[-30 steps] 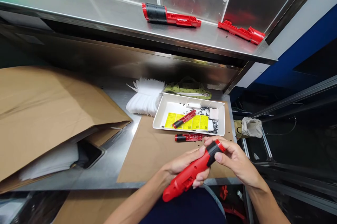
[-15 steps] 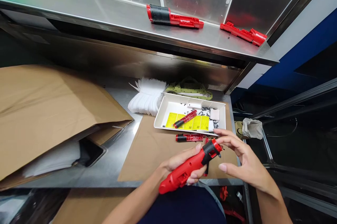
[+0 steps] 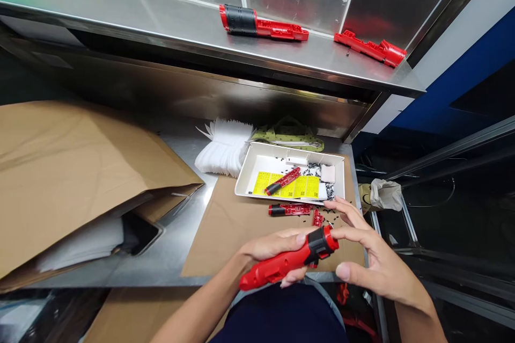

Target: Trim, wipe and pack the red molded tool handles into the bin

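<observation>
My left hand (image 3: 270,249) is wrapped round a red tool body with a black collar (image 3: 289,262), held over the near edge of the bench. My right hand (image 3: 364,257) is beside the collar end with fingers spread, fingertips touching or nearly touching the red tip; it holds nothing. Just beyond, on brown cardboard (image 3: 229,230), lie a small red and black part (image 3: 289,210) and a short red piece (image 3: 317,218).
A white tray (image 3: 257,163) holds yellow labels, a red part (image 3: 282,181) and several small dark screws. White foam sheets (image 3: 223,147) lie behind it. On the upper steel shelf (image 3: 181,31) rest two red housings (image 3: 261,24) (image 3: 370,49). A large brown bag (image 3: 72,171) covers the left.
My right hand let go of the black collar and opened its fingers. The red tool dropped lower and flatter in my left hand.
</observation>
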A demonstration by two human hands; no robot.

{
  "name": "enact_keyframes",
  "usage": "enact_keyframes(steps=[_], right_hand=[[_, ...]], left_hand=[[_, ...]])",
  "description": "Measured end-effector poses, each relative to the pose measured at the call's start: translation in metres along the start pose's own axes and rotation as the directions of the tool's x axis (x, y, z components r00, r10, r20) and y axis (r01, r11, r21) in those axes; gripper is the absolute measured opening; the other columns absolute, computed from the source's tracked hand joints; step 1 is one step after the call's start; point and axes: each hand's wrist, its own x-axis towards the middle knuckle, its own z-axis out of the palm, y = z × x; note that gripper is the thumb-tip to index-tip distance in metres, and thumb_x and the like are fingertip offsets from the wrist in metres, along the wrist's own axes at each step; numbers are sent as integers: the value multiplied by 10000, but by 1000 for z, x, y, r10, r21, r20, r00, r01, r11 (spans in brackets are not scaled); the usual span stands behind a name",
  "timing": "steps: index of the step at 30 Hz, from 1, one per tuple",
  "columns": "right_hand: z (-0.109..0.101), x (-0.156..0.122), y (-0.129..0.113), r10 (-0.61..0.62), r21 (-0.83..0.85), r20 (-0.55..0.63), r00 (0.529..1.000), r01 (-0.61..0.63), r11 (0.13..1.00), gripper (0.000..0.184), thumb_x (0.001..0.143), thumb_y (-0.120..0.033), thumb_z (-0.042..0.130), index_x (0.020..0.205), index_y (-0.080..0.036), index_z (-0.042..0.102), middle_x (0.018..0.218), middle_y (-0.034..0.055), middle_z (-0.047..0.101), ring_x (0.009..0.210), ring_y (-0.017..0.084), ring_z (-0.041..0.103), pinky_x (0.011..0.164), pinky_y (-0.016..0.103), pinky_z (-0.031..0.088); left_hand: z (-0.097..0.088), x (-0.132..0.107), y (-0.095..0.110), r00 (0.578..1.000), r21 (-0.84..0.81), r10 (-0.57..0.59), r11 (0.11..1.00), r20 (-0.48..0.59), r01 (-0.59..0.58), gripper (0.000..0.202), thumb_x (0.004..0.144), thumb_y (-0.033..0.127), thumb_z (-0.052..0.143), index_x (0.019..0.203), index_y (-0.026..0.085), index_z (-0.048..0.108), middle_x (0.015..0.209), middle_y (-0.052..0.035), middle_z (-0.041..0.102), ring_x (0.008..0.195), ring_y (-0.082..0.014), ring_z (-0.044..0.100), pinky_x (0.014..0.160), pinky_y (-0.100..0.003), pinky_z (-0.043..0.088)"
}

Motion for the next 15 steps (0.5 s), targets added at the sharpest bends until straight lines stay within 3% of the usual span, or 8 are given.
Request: enact_keyframes(steps=[2, 4, 7, 9, 12, 15], right_hand=[[1, -4, -5, -5, -29, -14, 1000, 5, 1000, 329, 889, -537, 642, 1150, -339, 678, 1586, 16, 349, 1528, 309, 133, 1226, 580, 175], [3, -8, -12, -21, -85, -100, 995, 13, 996, 231, 952, -447, 577, 1113, -337, 701, 1551, 19, 403, 1506, 303, 220, 1204, 582, 251], [4, -16, -27, -177, -323, -262, 949, 87, 942, 181, 963, -253, 554, 974, -309, 725, 1494, 19, 455, 1481, 299, 269, 1171, 564, 330], [7, -19, -36, -308, -480, -237, 921, 165, 862, 194, 926, -161, 568, 923, -286, 717, 1487, 31, 441, 1486, 307, 237, 1155, 548, 359], [14, -22, -43, -413, -577, -127, 902, 272, 771, 229, 889, -76, 562, 944, -250, 699, 1463, 84, 429, 1481, 325, 233, 1124, 533, 398], [25, -22, -42, -495, -612, -165, 853, 305, 730, 268, 860, -13, 555, 974, -222, 679, 1428, 114, 443, 1463, 358, 262, 1120, 565, 385]], left_hand=[[-7, -1, -1, 1000, 25, -16, 1000, 10, 16, 754, 712, 693, 713, 1275, 208, 588, 761, 26, 626, 458, -90, 489, 449, -213, 365], [-18, -3, -2, 995, 70, -74, 995, 69, 69, 867, 677, 677, 755, 1377, 210, 547, 788, 0, 636, 500, -122, 530, 491, -244, 398], [-36, -6, 2, 951, 244, -209, 958, 230, 152, 1002, 683, 675, 749, 1487, 163, 440, 728, -39, 661, 573, -202, 602, 570, -304, 453], [-45, -8, 7, 925, 369, -257, 918, 281, 143, 1016, 708, 692, 713, 1509, 146, 409, 805, -79, 705, 639, -229, 641, 617, -317, 481], [-51, -9, 15, 921, 469, -263, 877, 288, 104, 970, 729, 681, 697, 1490, 136, 443, 998, -124, 728, 711, -233, 670, 673, -302, 516], [-51, -8, 24, 892, 532, -283, 845, 352, 58, 907, 767, 640, 684, 1481, 130, 454, 1048, -135, 727, 735, -229, 674, 710, -284, 532]])
